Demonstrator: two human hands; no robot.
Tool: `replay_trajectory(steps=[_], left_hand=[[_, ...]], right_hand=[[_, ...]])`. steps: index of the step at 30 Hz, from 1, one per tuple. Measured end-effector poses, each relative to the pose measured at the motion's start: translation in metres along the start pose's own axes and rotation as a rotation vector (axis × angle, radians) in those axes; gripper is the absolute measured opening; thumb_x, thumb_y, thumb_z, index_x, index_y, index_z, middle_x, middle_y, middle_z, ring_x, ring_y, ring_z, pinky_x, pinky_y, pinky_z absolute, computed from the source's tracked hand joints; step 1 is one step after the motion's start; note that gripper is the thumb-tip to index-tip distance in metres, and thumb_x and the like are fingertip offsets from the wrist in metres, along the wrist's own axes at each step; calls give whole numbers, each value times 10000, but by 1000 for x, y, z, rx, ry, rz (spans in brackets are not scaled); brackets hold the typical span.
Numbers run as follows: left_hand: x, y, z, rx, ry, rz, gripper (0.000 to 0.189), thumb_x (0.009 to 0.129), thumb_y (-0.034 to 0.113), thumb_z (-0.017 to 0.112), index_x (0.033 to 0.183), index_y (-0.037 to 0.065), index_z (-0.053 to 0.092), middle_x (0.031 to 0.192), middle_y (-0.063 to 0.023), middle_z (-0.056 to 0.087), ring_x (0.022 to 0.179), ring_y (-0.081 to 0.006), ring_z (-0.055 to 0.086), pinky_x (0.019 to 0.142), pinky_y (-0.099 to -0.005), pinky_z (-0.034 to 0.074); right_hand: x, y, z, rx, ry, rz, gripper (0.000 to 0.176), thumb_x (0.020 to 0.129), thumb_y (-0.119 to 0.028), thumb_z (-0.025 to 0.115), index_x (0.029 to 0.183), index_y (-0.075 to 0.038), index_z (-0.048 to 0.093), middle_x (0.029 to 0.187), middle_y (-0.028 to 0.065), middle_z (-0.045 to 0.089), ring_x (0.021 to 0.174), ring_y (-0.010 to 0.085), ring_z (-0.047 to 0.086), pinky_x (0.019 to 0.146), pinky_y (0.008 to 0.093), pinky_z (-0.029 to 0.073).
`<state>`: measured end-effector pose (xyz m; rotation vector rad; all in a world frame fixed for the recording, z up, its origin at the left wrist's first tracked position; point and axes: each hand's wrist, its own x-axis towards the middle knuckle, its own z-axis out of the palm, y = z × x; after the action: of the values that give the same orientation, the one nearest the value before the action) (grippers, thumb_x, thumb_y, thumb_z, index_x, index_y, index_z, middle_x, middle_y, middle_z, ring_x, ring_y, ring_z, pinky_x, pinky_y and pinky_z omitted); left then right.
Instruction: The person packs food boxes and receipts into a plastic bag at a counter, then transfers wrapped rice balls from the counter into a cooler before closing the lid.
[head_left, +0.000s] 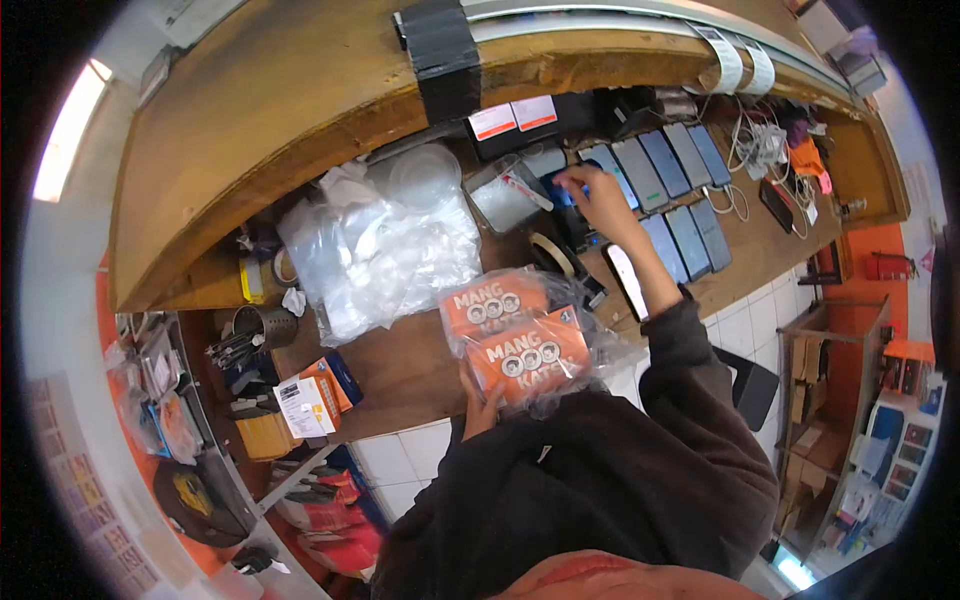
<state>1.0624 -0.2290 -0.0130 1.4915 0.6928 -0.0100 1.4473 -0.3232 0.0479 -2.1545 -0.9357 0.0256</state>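
Observation:
My left hand (482,402) grips the lower left side of a clear plastic bag (605,345). Inside it are two orange printed boxes, the nearer box (530,358) overlapping the farther box (492,303). The bag is close to my body at the table's front edge. My right hand (598,200) reaches over the table, its fingers bent together at a dark device with a blue glow (562,192); what the fingertips hold, if anything, is hidden. Just left of that hand is a clear plastic container (508,195). A roll of tape (552,256) stands below it.
Several phones (662,165) lie in rows right of my right hand, with white cables (750,140) beyond. A large bag of clear plastic containers (385,250) fills the left middle. A metal utensil holder (265,325) and small boxes (315,400) stand farther left. A wooden shelf (300,90) overhangs the back.

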Motion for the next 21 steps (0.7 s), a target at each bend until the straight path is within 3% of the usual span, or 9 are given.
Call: replay_trajectory(steps=[4,6,7,10,12,15,18,21], left_hand=[[-4,22,-2,-187,17,-55,612,960,293,488,1442,33,215,1452,-167,304,1350,-284,282,1113,-380,206],[-2,38,-13,-362,36,-60,547,969,314,488,1401,34,302,1382,-157,402,1292,-264,373,1076,-361,271],[1,43,-21,-452,44,-61,520,974,324,488,1381,35,345,1347,-153,451,1263,-255,418,1058,-351,304],[22,-5,-74,-347,34,-115,359,987,290,467,1244,41,498,1083,-98,597,1043,-189,560,917,-311,423],[31,6,-76,8,389,107,278,996,262,446,1095,37,578,840,-32,589,823,-129,566,764,-289,462],[50,-3,-87,-115,514,164,240,986,198,470,1149,33,530,886,-34,558,794,-131,529,737,-300,459],[63,14,-70,-207,723,201,375,916,181,596,1227,24,461,1050,-77,523,930,-167,510,807,-332,439],[68,60,-52,407,945,438,588,820,193,708,1288,20,398,1214,-131,452,1094,-231,452,899,-380,389]], right_hand=[[61,38,43,-319,68,-202,276,901,-169,545,1156,-87,610,1001,175,577,958,348,548,813,435,452],[76,43,55,-430,35,-227,348,901,-188,542,1237,-99,557,1043,193,544,1002,366,512,860,455,423],[81,49,60,-286,202,-270,415,899,-214,541,1296,-106,489,1012,217,532,971,385,499,866,470,404],[81,64,61,-336,302,-226,370,891,-225,555,1230,-77,538,1000,216,533,947,375,501,848,462,410],[79,76,70,-401,323,-188,307,886,-199,555,1161,-66,587,975,211,531,940,377,499,841,465,409],[82,71,67,-381,314,-182,276,883,-172,554,1129,-59,609,951,206,533,933,375,499,831,464,410],[82,68,66,-361,289,-174,255,879,-130,549,1113,-53,616,925,197,534,904,374,510,812,462,417],[81,58,65,-254,347,-200,223,875,-83,540,1078,-36,619,905,187,541,864,360,525,782,446,429]])
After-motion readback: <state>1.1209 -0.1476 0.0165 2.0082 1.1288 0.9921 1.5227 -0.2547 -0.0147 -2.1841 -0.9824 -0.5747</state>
